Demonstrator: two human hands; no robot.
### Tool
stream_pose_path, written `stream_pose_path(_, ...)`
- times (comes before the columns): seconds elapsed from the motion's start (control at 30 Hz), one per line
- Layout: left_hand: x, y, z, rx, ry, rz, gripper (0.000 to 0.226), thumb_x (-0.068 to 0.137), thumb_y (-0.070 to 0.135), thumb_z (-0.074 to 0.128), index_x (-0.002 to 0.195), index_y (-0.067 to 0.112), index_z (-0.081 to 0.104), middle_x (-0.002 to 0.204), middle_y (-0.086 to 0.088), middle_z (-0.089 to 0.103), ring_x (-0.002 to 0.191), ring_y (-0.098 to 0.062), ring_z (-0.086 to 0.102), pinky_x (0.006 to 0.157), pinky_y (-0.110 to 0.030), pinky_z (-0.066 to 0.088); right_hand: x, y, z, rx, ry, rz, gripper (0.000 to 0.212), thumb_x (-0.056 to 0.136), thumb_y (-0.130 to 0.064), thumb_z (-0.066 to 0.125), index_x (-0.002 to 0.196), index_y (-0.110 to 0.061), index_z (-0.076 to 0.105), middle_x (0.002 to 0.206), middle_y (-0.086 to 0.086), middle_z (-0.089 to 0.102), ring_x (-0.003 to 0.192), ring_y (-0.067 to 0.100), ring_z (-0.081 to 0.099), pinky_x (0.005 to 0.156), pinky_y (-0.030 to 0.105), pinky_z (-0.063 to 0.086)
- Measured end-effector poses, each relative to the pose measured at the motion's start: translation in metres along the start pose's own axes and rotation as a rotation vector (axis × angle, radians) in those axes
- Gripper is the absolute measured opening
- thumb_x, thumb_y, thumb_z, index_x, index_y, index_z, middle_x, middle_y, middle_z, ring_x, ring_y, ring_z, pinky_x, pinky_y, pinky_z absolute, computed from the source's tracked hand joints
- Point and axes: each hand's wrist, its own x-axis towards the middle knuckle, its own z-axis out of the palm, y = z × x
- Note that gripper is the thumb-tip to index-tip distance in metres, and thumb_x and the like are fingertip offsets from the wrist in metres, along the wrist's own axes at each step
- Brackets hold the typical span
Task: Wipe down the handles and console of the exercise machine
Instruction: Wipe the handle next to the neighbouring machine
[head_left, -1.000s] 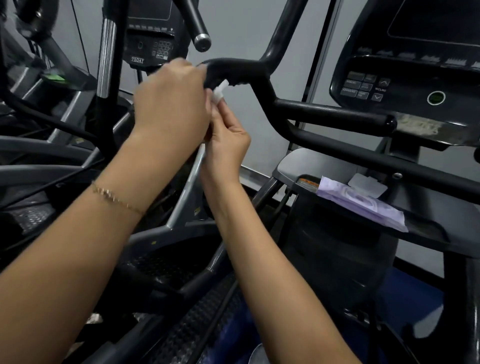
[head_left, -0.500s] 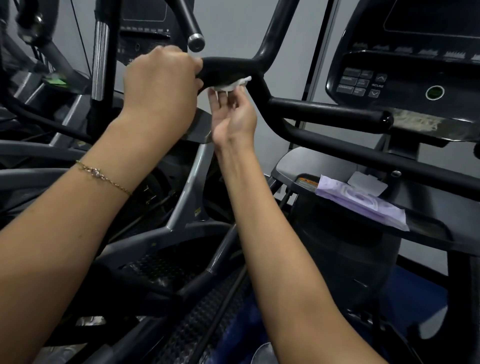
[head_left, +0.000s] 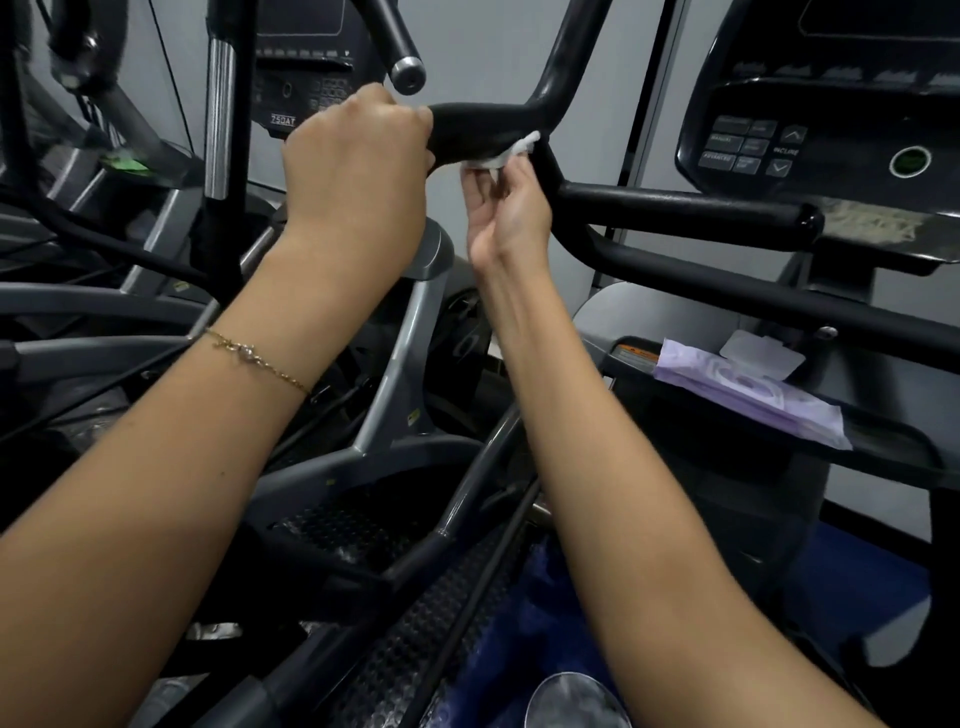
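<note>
— What does the person wear?
— A thin gold chain bracelet (head_left: 270, 370), on the left forearm (head_left: 208, 441) just below the left hand (head_left: 358, 156).
— Any detail on it?
— A small glittering charm (head_left: 245, 353) is set among fine links.
— And the right forearm (head_left: 597, 467)?
— Bare from the right hand (head_left: 506, 208) to the picture's edge, like the left.

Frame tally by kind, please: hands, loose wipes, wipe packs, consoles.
Hands: 2, left hand, right hand
Loose wipes: 1, white wipe against the handle
Wipe packs: 1, purple pack
Consoles: 2, near console, far console
Total: 6
</note>
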Motion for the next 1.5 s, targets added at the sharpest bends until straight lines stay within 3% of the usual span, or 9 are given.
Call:
stream_pose_path(0.13, -0.001, 0.001, 0.0, -0.002, -0.01, -0.025, 0.034, 0.1, 0.022, 0.042, 0.131, 0.013, 0.053, 0.126, -0.013, 0.055, 0.107, -0.037, 0.056, 0.083, -0.042, 0.043, 0.003, -0.001, 0.012, -0.09, 0.178, -0.053, 0.034, 0.094, -0.002, 0.05, 0.127, 0.004, 0.05, 0.126, 0.019, 0.057, 0.117, 0.028, 0.056, 0.098, 0.035, 0.048)
stream_pose_path(0.47, 0.0, 0.002, 0.0, 0.009, -0.005, -0.032, 0.035, 0.1, 0.022, 0.043, 0.132, 0.013, 0.052, 0.127, -0.014, 0.053, 0.107, -0.037, 0.056, 0.082, -0.042, 0.044, 0.007, -0.005, 0.007, -0.023, 0.221, 0.005, 0.012, 0.092, 0.0, 0.052, 0.102, 0.002, 0.059, 0.124, 0.022, 0.059, 0.11, 0.03, 0.061, 0.09, 0.033, 0.052)
stream_pose_path(0.8, -0.001, 0.002, 0.003, 0.038, -0.007, -0.02, 0.034, 0.099, 0.02, 0.044, 0.132, 0.012, 0.051, 0.127, -0.013, 0.053, 0.107, -0.036, 0.056, 0.081, -0.042, 0.045, 0.013, -0.012, 0.003, -0.054, 0.252, 0.027, 0.028, 0.092, 0.004, 0.048, 0.12, 0.008, 0.054, 0.123, 0.024, 0.059, 0.112, 0.032, 0.06, 0.087, 0.032, 0.052)
stream_pose_path(1.0, -0.001, 0.001, 0.004, 0.026, 0.004, -0.01, 0.033, 0.099, 0.016, 0.045, 0.13, 0.01, 0.053, 0.127, -0.014, 0.053, 0.106, -0.037, 0.057, 0.082, -0.042, 0.045, 0.001, -0.004, -0.003, -0.135, 0.152, 0.067, 0.03, 0.094, 0.006, 0.043, 0.122, 0.011, 0.052, 0.087, 0.013, 0.064, 0.075, 0.019, 0.064, 0.066, 0.023, 0.055)
stream_pose_path(1.17, -0.002, 0.0, 0.004, 0.02, 0.014, -0.005, 0.034, 0.097, 0.014, 0.048, 0.131, 0.01, 0.053, 0.127, -0.014, 0.053, 0.104, -0.036, 0.057, 0.079, -0.042, 0.045, 0.018, -0.016, 0.0, -0.082, 0.228, 0.09, 0.014, 0.093, 0.005, 0.044, 0.093, 0.007, 0.059, 0.125, 0.024, 0.058, 0.115, 0.031, 0.058, 0.085, 0.031, 0.05)
stream_pose_path(1.23, -0.002, 0.0, 0.003, 0.012, 0.012, -0.008, 0.033, 0.098, 0.016, 0.047, 0.131, 0.011, 0.053, 0.127, -0.014, 0.053, 0.105, -0.037, 0.057, 0.079, -0.042, 0.045, 0.016, -0.012, -0.002, -0.102, 0.203, 0.108, 0.015, 0.093, 0.004, 0.045, 0.086, 0.004, 0.058, 0.115, 0.022, 0.064, 0.106, 0.029, 0.064, 0.08, 0.028, 0.053)
stream_pose_path(1.3, -0.002, -0.002, 0.003, -0.01, 0.015, -0.01, 0.034, 0.099, 0.019, 0.046, 0.131, 0.013, 0.053, 0.127, -0.012, 0.053, 0.105, -0.036, 0.057, 0.08, -0.042, 0.045, 0.011, -0.009, -0.011, -0.168, 0.125, 0.103, 0.02, 0.093, 0.005, 0.045, 0.107, 0.008, 0.059, 0.078, 0.012, 0.073, 0.072, 0.018, 0.072, 0.064, 0.021, 0.057)
stream_pose_path(1.37, -0.001, -0.003, 0.002, -0.064, 0.011, -0.013, 0.034, 0.099, 0.021, 0.045, 0.131, 0.016, 0.054, 0.127, -0.011, 0.054, 0.107, -0.034, 0.057, 0.083, -0.041, 0.044, 0.014, -0.016, -0.023, -0.287, 0.081, 0.018, 0.029, 0.092, 0.008, 0.044, 0.118, 0.008, 0.055, 0.065, 0.006, 0.07, 0.057, 0.012, 0.068, 0.058, 0.02, 0.058)
stream_pose_path(1.5, 0.001, -0.005, 0.001, -0.123, 0.002, -0.041, 0.034, 0.098, 0.023, 0.047, 0.13, 0.019, 0.055, 0.127, -0.008, 0.054, 0.11, -0.031, 0.056, 0.087, -0.04, 0.044, 0.035, -0.042, -0.024, -0.765, 0.037, -0.465, 0.026, 0.09, 0.005, 0.048, 0.113, 0.006, 0.062, 0.107, 0.009, 0.065, 0.096, 0.018, 0.063, 0.086, 0.023, 0.053)
